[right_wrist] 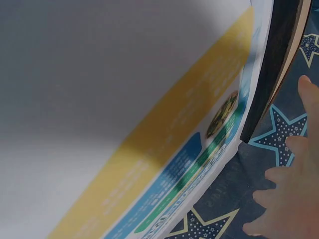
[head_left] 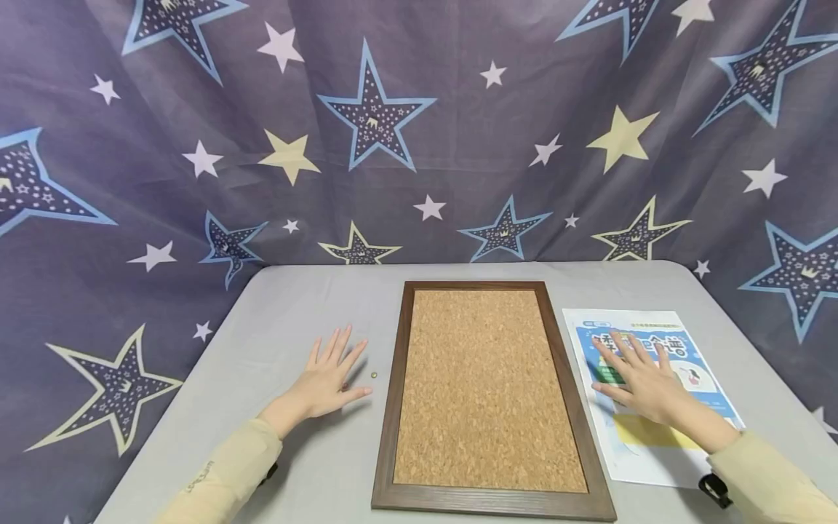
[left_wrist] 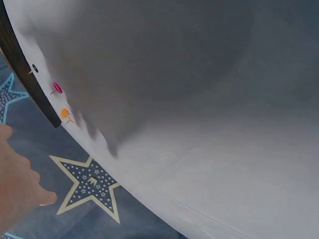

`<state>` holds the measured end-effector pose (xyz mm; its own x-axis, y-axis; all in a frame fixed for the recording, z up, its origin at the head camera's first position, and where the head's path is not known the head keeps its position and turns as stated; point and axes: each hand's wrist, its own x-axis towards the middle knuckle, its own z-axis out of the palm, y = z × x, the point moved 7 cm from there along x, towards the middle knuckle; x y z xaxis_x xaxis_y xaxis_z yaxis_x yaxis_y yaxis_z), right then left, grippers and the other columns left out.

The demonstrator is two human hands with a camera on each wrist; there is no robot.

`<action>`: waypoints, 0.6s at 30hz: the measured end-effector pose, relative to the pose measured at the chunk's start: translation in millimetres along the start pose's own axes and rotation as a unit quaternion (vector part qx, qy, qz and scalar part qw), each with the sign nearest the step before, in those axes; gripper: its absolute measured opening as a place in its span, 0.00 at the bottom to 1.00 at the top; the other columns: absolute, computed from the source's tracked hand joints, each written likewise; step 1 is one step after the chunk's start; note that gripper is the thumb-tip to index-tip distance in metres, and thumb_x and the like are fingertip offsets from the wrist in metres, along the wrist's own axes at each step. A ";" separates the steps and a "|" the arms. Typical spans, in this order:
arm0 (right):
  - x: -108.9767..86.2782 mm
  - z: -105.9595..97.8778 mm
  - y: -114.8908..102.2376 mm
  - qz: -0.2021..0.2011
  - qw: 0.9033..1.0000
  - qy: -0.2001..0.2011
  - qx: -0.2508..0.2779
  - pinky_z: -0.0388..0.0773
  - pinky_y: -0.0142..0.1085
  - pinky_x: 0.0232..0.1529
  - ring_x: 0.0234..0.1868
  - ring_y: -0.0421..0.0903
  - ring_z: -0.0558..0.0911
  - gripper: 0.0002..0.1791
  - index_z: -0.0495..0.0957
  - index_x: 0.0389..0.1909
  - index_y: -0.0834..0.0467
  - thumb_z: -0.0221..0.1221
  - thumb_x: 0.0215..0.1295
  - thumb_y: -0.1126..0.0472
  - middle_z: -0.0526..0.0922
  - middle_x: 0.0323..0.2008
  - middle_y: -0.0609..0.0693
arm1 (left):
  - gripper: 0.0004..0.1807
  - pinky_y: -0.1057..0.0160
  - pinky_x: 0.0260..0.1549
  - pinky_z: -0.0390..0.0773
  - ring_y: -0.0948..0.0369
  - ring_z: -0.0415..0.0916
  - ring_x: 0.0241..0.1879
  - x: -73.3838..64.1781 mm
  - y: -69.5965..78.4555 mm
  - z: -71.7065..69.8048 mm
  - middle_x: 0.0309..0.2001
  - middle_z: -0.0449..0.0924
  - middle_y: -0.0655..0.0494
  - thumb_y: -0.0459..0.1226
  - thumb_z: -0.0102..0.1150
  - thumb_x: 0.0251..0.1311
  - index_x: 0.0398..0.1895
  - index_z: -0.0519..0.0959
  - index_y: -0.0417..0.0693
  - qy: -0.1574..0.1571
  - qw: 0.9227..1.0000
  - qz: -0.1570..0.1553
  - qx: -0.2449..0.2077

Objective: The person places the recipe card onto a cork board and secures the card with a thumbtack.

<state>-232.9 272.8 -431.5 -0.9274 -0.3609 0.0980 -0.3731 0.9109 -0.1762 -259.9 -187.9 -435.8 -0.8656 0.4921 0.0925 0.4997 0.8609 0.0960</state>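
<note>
My left hand (head_left: 325, 380) is spread with fingers straight, over the table left of a cork board (head_left: 487, 386) in a dark brown wooden frame. Small push pins lie by the board; the left wrist view shows a dark pin (left_wrist: 35, 68), a pink pin (left_wrist: 58, 88) and orange pins (left_wrist: 65, 114). In the head view most pins are hidden behind that hand, and one small yellowish pin (head_left: 374, 375) shows past its fingers. My right hand (head_left: 644, 382), fingers also spread, overlaps a printed poster sheet (head_left: 644, 466) right of the board. Neither hand holds anything.
The grey table (head_left: 314, 291) has rounded far corners. Behind it and along both sides hangs a dark curtain (head_left: 458, 145) with star prints. The board's frame (head_left: 497, 501) stands close to the poster's left edge. Pale sleeves cover both forearms.
</note>
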 end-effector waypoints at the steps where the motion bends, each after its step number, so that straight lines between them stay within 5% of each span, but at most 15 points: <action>1: 0.2 0.5 -1.2 -0.002 1.000 0.001 0.000 0.19 0.59 0.56 0.64 0.67 0.42 0.41 0.39 0.68 0.45 0.48 0.60 0.41 0.43 0.66 0.63 | 0.44 0.41 0.59 0.31 0.46 0.30 0.66 -0.3 -0.3 -0.1 0.68 0.32 0.43 0.62 0.45 0.53 0.68 0.49 0.50 0.002 1.000 0.001 -0.002; 18: -0.1 -1.9 -4.0 -0.026 0.999 0.021 0.038 0.25 0.62 0.56 0.63 0.67 0.48 0.38 0.45 0.68 0.47 0.51 0.61 0.46 0.47 0.65 0.64 | 0.42 0.44 0.61 0.41 0.46 0.38 0.66 4.5 14.0 -4.4 0.68 0.39 0.42 0.60 0.45 0.55 0.66 0.53 0.43 0.006 0.999 0.043 -0.029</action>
<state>-231.3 269.6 -429.0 -0.9057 -0.3967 0.1494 -0.4226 0.8731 -0.2432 -256.7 -174.3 -429.7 -0.8195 0.5616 0.1143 0.5730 0.8066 0.1452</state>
